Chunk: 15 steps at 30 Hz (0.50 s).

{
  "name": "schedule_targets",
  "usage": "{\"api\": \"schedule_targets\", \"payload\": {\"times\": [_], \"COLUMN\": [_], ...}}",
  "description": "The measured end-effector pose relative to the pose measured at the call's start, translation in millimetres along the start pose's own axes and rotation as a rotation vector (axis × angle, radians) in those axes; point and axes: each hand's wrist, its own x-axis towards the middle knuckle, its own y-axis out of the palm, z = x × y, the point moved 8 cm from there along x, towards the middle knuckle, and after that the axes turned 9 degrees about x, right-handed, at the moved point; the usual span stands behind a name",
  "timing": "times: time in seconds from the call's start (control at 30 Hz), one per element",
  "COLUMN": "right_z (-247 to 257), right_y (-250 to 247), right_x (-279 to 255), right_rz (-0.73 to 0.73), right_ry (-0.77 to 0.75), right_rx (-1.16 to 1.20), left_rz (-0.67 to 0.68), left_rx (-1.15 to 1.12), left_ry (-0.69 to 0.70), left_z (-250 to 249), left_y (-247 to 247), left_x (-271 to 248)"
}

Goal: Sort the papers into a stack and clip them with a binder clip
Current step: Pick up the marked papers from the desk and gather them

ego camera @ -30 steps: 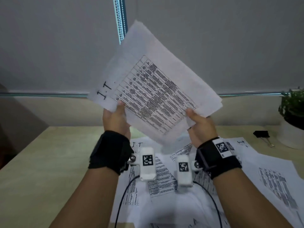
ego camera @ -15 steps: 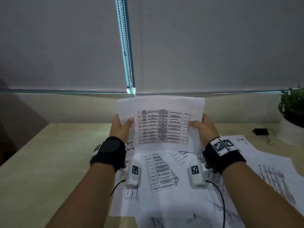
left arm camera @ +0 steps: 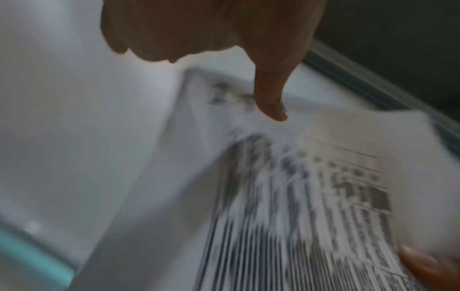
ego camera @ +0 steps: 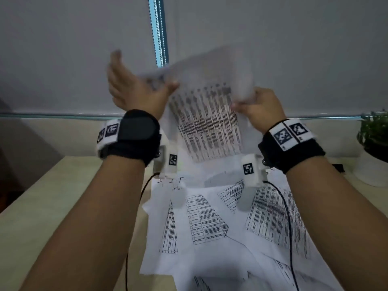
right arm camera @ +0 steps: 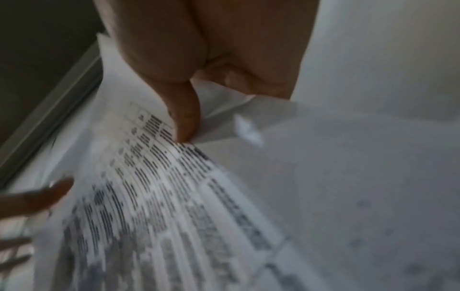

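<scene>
A thin set of printed papers [ego camera: 205, 120], blurred by motion, is raised in front of the blind. My right hand [ego camera: 259, 107] pinches its right edge, thumb [right arm camera: 186, 126] on the printed face and fingers curled behind. My left hand [ego camera: 134, 89] is at the left edge with its fingers stretched upward; only its thumb [left arm camera: 272, 106] rests on the sheet. More printed sheets [ego camera: 210, 219] lie scattered on the desk [ego camera: 63, 206] below. The black binder clip [ego camera: 337, 167] lies far right on the desk, partly hidden by my right wrist.
A potted plant [ego camera: 373, 143] in a white pot stands at the desk's far right corner. A bead cord [ego camera: 157, 32] hangs down the grey blind behind the papers. Wrist camera cables trail over the loose sheets.
The papers have swung up from a low, level hold and turned on end. My left hand has let its fingers spread off the sheet; my right hand keeps its pinch.
</scene>
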Motion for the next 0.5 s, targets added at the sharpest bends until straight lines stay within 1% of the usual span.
{"api": "schedule_targets", "payload": {"times": [0.03,0.07,0.1,0.13,0.17,0.2,0.27,0.33,0.4,0.5], "right_z": [-4,-10,-17,-28,-41,-56,-92,-117,-128,-125], "right_y": [-2,-2,1,5,9,14,23,33,40,30], "right_x": [-2,-4,-7,-10,-16,-25,-48,-71,-78,-61], "right_rz": [-0.021,-0.029,-0.032,-0.034,-0.036,-0.037,-0.039,-0.016,0.019,0.076], "right_ry": [0.025,0.057,0.104,0.144,0.191,0.246,0.363,0.449,0.470,0.456], "right_rx": [0.127,0.249,0.347,0.424,0.479,0.504,0.479,0.406,0.356,0.347], "left_rz": [0.089,0.203,0.314,0.389,0.421,0.436,0.479,0.501,0.454,0.379], "left_rx": [-0.162,-0.339,-0.458,-0.486,-0.475,-0.481,-0.508,-0.464,-0.415,-0.364], "left_ry": [-0.116,-0.157,-0.160,-0.154,-0.161,-0.198,-0.303,-0.340,-0.335,-0.308], "left_z": [17,23,26,27,35,45,74,94,99,89], "left_y": [9,22,35,43,49,54,66,75,76,64], "left_x": [-2,-7,-14,-24,-34,-47,-79,-108,-117,-99]}}
